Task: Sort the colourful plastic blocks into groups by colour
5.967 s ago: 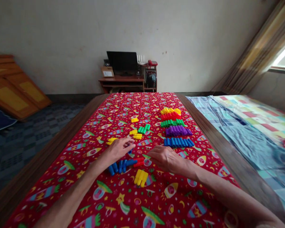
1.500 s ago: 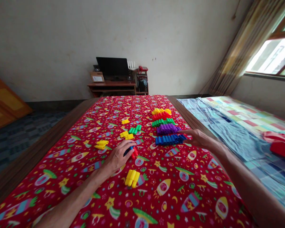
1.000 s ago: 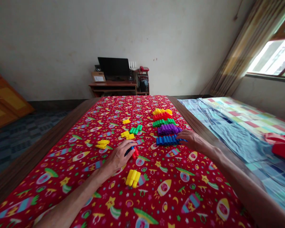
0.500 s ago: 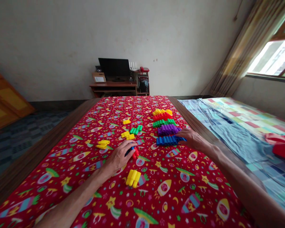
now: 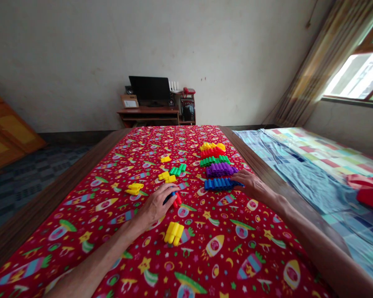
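Observation:
My left hand (image 5: 160, 203) rests on the cloth, its fingers closed over a blue toy block (image 5: 169, 197). Red toy blocks (image 5: 177, 200) lie right against its fingertips. My right hand (image 5: 250, 183) pinches a blue block at the right end of a blue row (image 5: 218, 184) of tube-shaped plastic blocks. Beyond it lie a purple row (image 5: 220, 169), a green row (image 5: 214, 161), a red row (image 5: 212, 152) and a yellow row (image 5: 211, 146). Yellow blocks (image 5: 174, 233) lie nearer me, between my arms.
Loose yellow blocks (image 5: 134, 189), more yellow blocks (image 5: 167, 177) and green blocks (image 5: 178, 169) lie left of the rows. A red patterned cloth (image 5: 211, 265) covers the table. A bed (image 5: 311, 165) adjoins on the right; a desk with a monitor (image 5: 149, 90) stands behind.
My right hand has shifted very slightly toward me at the end of the blue row, and its blue block sits a little straighter with the row. My left hand has stayed put.

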The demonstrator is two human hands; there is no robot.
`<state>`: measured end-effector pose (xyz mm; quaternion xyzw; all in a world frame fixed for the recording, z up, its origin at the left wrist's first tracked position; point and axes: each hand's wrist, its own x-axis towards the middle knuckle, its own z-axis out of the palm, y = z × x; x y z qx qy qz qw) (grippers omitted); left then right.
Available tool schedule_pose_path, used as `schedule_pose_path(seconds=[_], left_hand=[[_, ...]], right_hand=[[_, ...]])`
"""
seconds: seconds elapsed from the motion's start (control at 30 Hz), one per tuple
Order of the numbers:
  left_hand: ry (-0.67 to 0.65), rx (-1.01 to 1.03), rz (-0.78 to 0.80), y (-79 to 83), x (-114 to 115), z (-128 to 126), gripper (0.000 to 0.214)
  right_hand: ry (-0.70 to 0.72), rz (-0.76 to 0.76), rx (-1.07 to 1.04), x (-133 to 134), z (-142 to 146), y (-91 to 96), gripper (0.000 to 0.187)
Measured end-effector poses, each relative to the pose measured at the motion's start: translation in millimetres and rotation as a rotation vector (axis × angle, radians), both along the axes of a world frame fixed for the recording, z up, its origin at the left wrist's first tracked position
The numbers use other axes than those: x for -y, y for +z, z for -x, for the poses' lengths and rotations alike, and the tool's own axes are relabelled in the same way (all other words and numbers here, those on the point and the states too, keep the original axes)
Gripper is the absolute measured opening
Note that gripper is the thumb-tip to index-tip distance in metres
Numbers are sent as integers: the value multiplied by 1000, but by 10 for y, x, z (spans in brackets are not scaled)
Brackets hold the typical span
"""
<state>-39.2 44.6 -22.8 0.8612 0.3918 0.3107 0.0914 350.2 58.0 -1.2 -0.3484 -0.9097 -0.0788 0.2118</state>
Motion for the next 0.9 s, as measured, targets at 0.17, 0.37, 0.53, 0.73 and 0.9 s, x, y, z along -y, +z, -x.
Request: schedule_pose_path(seconds=[0.17,0.37,0.53,0.73,0.9], left_hand=[[-2,27,13,-47,-25,19,28],[69,244,164,-66,-44,28,49],[38,555,309,-84,-40,-10,78],[-3,626,345,-109,33,-69,74],[21,615,232,-61,156,-195,63]], right_hand=[[35,-62,-16,46,-2,35,25],[132,-83,-171,171,327,371,19],[196,9,-62,160,1022,428,19],[222,155,-299,118,1732,200,29],[88,436,-530,73,1907,139,30]])
